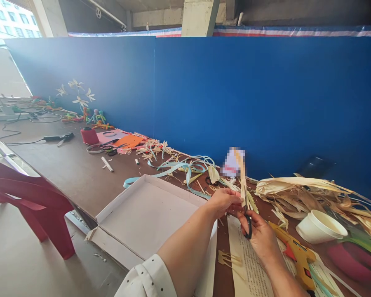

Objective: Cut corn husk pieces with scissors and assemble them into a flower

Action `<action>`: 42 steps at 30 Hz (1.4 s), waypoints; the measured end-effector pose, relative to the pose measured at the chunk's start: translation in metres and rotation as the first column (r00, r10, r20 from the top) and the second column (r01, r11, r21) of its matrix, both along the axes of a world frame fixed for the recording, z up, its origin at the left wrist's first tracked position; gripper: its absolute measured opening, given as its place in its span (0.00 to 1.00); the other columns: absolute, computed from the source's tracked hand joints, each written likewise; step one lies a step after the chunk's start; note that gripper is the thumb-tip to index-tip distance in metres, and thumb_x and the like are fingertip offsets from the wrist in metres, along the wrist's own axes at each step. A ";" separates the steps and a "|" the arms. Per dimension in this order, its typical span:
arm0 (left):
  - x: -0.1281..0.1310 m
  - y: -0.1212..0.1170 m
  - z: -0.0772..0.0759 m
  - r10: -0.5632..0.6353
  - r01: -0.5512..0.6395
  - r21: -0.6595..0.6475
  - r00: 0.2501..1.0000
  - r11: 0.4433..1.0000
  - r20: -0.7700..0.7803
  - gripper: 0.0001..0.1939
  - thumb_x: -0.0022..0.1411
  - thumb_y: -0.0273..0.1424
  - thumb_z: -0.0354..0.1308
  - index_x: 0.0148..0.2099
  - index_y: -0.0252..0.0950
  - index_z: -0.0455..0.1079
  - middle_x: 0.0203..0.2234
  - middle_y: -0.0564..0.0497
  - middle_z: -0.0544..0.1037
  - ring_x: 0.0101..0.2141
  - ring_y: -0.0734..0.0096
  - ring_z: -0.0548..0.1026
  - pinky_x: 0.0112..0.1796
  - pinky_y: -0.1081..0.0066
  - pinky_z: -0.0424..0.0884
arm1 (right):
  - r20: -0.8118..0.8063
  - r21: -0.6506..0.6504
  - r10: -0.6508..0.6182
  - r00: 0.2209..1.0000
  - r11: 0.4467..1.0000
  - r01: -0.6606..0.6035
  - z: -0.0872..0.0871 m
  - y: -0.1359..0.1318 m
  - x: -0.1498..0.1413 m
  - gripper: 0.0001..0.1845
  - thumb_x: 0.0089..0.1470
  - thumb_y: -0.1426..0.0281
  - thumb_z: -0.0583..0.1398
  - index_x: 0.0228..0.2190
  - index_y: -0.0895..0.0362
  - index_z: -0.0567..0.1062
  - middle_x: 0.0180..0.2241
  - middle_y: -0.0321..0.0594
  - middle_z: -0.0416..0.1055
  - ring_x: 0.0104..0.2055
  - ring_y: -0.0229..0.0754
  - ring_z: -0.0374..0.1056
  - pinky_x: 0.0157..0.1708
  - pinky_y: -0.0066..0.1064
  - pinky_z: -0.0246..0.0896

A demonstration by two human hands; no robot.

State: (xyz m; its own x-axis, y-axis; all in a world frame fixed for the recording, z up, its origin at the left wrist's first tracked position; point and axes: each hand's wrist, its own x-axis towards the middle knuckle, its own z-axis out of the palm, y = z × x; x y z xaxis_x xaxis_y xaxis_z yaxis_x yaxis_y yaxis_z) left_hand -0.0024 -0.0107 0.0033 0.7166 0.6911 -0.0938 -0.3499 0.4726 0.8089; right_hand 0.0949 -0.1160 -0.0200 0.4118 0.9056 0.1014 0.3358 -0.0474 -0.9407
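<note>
My left hand (224,203) pinches the lower end of a pale strip of corn husk (242,177), which stands upright above the fingers. Black-handled scissors (249,226) are in my right hand (259,236), with the blades pointing up along the strip. Whether the blades are parted is hard to make out. Beneath my hands lies a printed sheet of paper (245,264). Left of them is a shallow white cardboard box lid (154,210), partly covered by my left forearm.
A yellow glue gun (297,251) rests right of my right hand, near a white cup (321,227) and a pile of dried husks (297,189). Light-blue ribbon (173,167) curls behind the box lid. A blue partition (266,90) borders the table; a red chair (27,198) stands left.
</note>
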 end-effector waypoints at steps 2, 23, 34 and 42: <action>-0.001 0.000 0.002 -0.016 0.016 0.002 0.999 1.000 -0.031 0.04 0.48 0.19 0.58 0.28 0.29 0.66 0.19 0.53 0.71 0.20 0.79 0.70 0.28 0.74 0.68 | -0.024 0.003 -0.003 1.000 1.000 0.003 -0.002 0.000 0.001 0.13 0.45 0.57 0.63 0.27 0.54 0.70 0.15 0.29 0.60 0.20 0.35 0.54 0.21 0.27 0.48; -0.009 0.003 0.006 -0.022 0.021 -0.008 0.999 1.000 -0.048 0.05 0.45 0.21 0.58 0.27 0.30 0.66 0.19 0.55 0.68 0.21 0.82 0.65 0.26 0.77 0.65 | -0.071 0.032 0.013 0.997 0.999 -0.011 -0.006 0.001 0.005 0.16 0.44 0.55 0.63 0.29 0.54 0.72 0.15 0.29 0.61 0.19 0.34 0.53 0.19 0.26 0.48; -0.009 0.002 0.005 -0.024 0.028 0.051 0.997 0.998 -0.078 0.06 0.45 0.20 0.61 0.26 0.30 0.65 0.20 0.54 0.68 0.21 0.82 0.67 0.28 0.75 0.65 | -0.031 -0.014 0.026 0.999 1.000 -0.026 -0.002 -0.001 0.008 0.16 0.43 0.57 0.64 0.30 0.54 0.70 0.16 0.28 0.62 0.20 0.35 0.55 0.21 0.26 0.50; -0.005 0.002 0.007 0.121 -0.118 0.042 0.990 0.992 -0.076 0.06 0.46 0.18 0.59 0.26 0.29 0.65 0.19 0.54 0.68 0.20 0.82 0.67 0.28 0.76 0.65 | 0.021 -0.065 0.064 0.998 0.996 -0.062 -0.008 0.002 0.012 0.14 0.45 0.56 0.62 0.30 0.52 0.70 0.16 0.28 0.63 0.21 0.37 0.57 0.22 0.27 0.51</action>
State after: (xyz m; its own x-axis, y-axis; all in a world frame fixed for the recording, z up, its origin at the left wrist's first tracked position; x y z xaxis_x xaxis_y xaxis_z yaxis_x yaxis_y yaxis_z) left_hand -0.0070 -0.0091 0.0108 0.6204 0.7753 -0.1185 -0.3372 0.4001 0.8522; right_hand 0.1067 -0.1144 -0.0285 0.3519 0.9347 0.0509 0.3619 -0.0857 -0.9283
